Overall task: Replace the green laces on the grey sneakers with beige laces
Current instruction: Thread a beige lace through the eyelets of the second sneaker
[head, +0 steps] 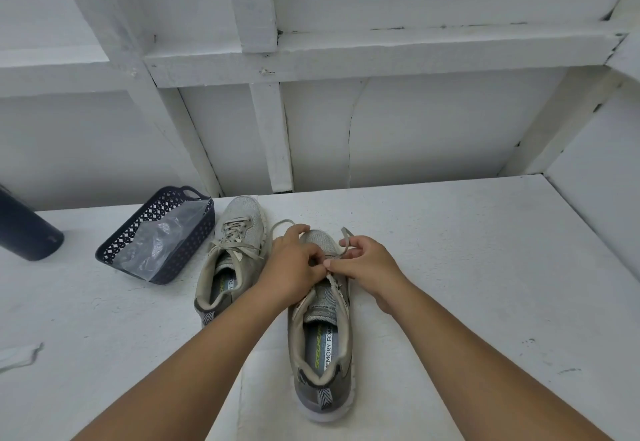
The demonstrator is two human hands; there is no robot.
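The near sneaker (pixel 320 333) is stood on the worktop (pixel 467 267), toe pointing away. A beige lace (pixel 331 276) is pinched over its eyelets by the left hand (pixel 294 267) and right hand (pixel 369 264), fingers clamped; ends trail toward the toe.

Left hand (pixel 294 267) and right hand (pixel 367 264) together, fingers curled, pinching, forearms extended

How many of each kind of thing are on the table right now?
Grey sneakers: 2, far one and near one
Beige laces: 2, tied and held
Dark basket: 1
Clear plastic bag: 1
Dark bottle: 1
Total: 7
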